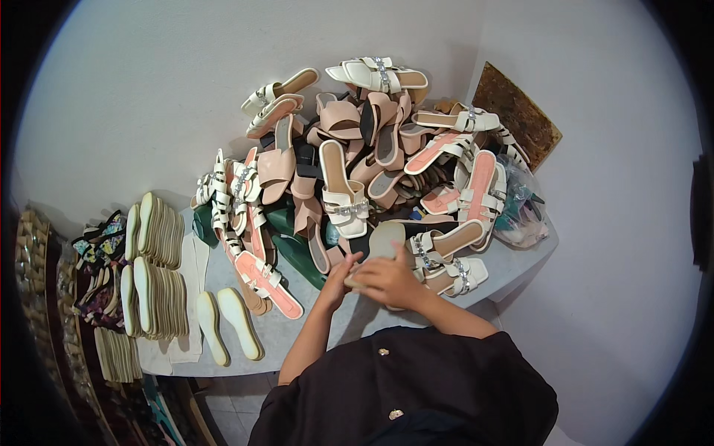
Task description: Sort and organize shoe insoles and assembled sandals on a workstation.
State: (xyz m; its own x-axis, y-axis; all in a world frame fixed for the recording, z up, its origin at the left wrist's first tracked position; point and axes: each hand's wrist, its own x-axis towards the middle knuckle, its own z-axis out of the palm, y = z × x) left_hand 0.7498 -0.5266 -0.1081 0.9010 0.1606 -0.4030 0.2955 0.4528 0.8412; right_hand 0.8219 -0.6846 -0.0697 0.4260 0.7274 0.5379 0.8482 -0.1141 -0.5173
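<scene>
Both hands hold a beige sole at the near edge of a sandal heap.

The right hand [388, 282] curls over the sole [384, 245], fingers closed on its lower end, while the left hand [338, 276] pinches the same end from the left, thumb and fingers touching it. The sole tilts up and away from the body, its rounded tip just against the pile [364, 163] of white, pink and tan sandals that covers the grey table [297, 327]. A pink sandal [268, 282] lies just left of the left hand. Two loose insoles [227, 323] lie flat near the table's front edge, and stacks of insoles [152, 267] stand on edge well to the left. A clear bag [520, 204] sits at the far right of the heap.
</scene>
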